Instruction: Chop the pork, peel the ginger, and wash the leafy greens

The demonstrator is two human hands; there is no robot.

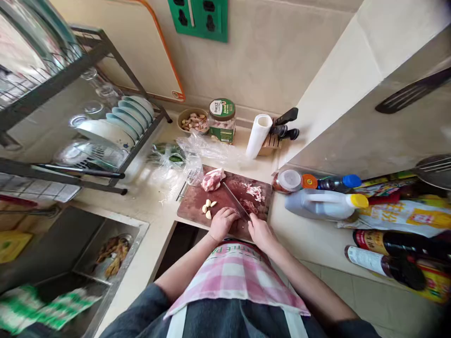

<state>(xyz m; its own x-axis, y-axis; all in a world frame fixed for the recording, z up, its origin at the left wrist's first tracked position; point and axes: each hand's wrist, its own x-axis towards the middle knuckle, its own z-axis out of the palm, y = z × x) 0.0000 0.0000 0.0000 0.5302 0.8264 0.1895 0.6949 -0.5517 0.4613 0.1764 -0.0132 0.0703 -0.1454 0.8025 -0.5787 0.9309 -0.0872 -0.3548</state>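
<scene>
Shows smooth metal on the knife, a matt face on the cutting board, glossy crinkled plastic on the bag, matt cloth on the apron.

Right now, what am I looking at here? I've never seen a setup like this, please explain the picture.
There's no machine: these are a person's two bare hands, pictured by one camera worn on the head, looking forward and down. The right hand holds a kitchen knife by its handle. The left hand is beside it, over the cutting board; whether it presses on anything is hard to tell. On the board lie a chunk of raw meat, peeled garlic cloves, pale chopped bits and darker red meat pieces.
</scene>
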